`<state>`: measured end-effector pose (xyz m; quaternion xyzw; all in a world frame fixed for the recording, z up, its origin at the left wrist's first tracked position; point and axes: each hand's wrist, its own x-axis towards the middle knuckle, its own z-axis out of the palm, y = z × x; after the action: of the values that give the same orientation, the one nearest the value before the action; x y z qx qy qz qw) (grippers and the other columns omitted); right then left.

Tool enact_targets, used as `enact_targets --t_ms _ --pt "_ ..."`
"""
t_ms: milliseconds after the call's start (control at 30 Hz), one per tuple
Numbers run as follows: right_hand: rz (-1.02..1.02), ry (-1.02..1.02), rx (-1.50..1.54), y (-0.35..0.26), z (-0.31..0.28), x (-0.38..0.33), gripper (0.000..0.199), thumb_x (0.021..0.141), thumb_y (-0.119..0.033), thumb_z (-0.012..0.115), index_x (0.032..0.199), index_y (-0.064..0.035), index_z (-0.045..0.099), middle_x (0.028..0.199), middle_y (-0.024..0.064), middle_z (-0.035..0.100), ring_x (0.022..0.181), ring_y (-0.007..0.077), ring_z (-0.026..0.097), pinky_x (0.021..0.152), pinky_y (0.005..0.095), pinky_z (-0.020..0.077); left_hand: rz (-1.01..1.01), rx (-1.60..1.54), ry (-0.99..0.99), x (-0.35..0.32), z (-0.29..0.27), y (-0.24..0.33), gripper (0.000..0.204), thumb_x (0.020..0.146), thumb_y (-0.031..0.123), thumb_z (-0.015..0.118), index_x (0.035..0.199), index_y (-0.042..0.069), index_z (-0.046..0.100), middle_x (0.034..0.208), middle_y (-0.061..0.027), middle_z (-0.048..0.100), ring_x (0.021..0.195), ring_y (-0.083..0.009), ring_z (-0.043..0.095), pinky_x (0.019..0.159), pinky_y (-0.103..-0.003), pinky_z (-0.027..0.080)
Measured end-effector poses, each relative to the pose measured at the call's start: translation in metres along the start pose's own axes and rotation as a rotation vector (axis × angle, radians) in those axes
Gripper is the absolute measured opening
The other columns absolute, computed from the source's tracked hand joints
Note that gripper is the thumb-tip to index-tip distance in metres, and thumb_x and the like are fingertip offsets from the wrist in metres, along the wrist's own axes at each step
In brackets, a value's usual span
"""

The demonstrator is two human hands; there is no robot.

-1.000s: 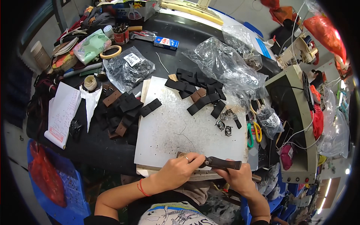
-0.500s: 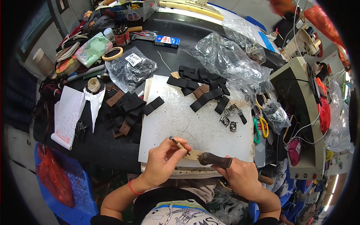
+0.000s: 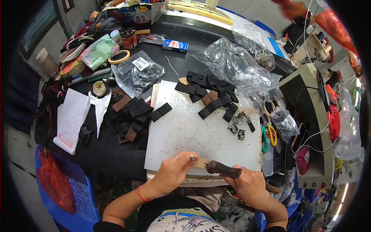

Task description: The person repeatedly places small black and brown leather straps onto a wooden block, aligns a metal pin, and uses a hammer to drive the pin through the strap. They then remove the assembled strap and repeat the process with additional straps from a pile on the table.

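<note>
My left hand is closed around a slim metal punch, whose round end faces up between thumb and fingers. A pale tan strip lies between that hand and the hammer; what bears it is hidden. In my right hand is a hammer with a dark head and wooden handle, held low over the near edge of the white board. Black strap pieces lie at the board's far side, beside several metal buckles.
More black and brown straps are heaped left of the board, near a notepad. Clear plastic bags spread behind. Scissors and a grey machine housing stand right. A blue stool is at lower left.
My left hand has turned, so the punch went from slanting up-left to pointing its end upward. The hammer stays nearly in place. The whole view has shifted slightly.
</note>
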<state>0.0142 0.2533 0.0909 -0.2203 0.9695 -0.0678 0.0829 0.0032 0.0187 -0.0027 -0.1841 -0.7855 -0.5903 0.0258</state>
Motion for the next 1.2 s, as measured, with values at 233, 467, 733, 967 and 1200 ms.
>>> enact_targets --t_ms 233,467,733,967,1200 --pt "-0.052 0.093 0.086 0.026 -0.006 0.0 0.031 0.081 -0.03 0.075 0.077 -0.0042 0.059 0.067 0.009 0.063 0.052 0.0293 0.06 0.047 0.0391 0.0451 0.135 0.209 -0.082 -0.001 0.0 0.009 0.032 0.082 -0.006 0.06 0.112 0.005 0.057 0.103 -0.0146 0.064 0.079 -0.0337 0.067 0.062 -0.038 0.055" --pt "-0.152 0.572 1.145 0.02 -0.048 0.004 0.034 0.092 -0.031 0.065 0.07 -0.009 0.051 0.055 0.0042 0.05 0.041 0.0198 0.045 0.039 0.0308 0.0355 0.225 0.249 -0.081 0.002 0.006 0.005 0.045 0.073 -0.009 0.056 0.117 0.003 0.056 0.102 -0.0148 0.061 0.07 -0.0309 0.066 0.059 -0.036 0.055" --pt "-0.113 0.071 0.0 0.017 -0.008 0.015 0.028 0.086 -0.036 0.07 0.082 -0.0092 0.062 0.061 0.009 0.057 0.052 0.0278 0.062 0.045 0.0387 0.0449 0.209 0.209 0.109 0.003 0.014 0.0 0.033 0.083 -0.004 0.059 0.114 0.003 0.057 0.096 -0.0131 0.062 0.069 -0.031 0.066 0.057 -0.036 0.054" --pt "-0.021 0.067 0.074 0.004 0.017 0.007 0.025 0.081 -0.028 0.078 0.082 -0.008 0.063 0.063 0.0083 0.06 0.053 0.029 0.061 0.049 0.0383 0.0468 0.082 0.196 0.138 0.022 -0.003 0.015 0.021 0.086 0.006 0.066 0.105 0.002 0.06 0.103 -0.0151 0.06 0.094 -0.0333 0.059 0.084 -0.04 0.048" --pt "0.166 0.535 0.292 0.064 0.045 -0.014 0.024 0.07 -0.005 0.071 0.094 -0.0056 0.067 0.077 0.0153 0.062 0.069 0.0338 0.062 0.065 0.039 0.0492 0.028 0.355 -0.225 0.016 -0.006 0.007 0.023 0.084 0.009 0.068 0.106 0.004 0.062 0.093 -0.013 0.059 0.086 -0.0322 0.055 0.079 -0.04 0.046"
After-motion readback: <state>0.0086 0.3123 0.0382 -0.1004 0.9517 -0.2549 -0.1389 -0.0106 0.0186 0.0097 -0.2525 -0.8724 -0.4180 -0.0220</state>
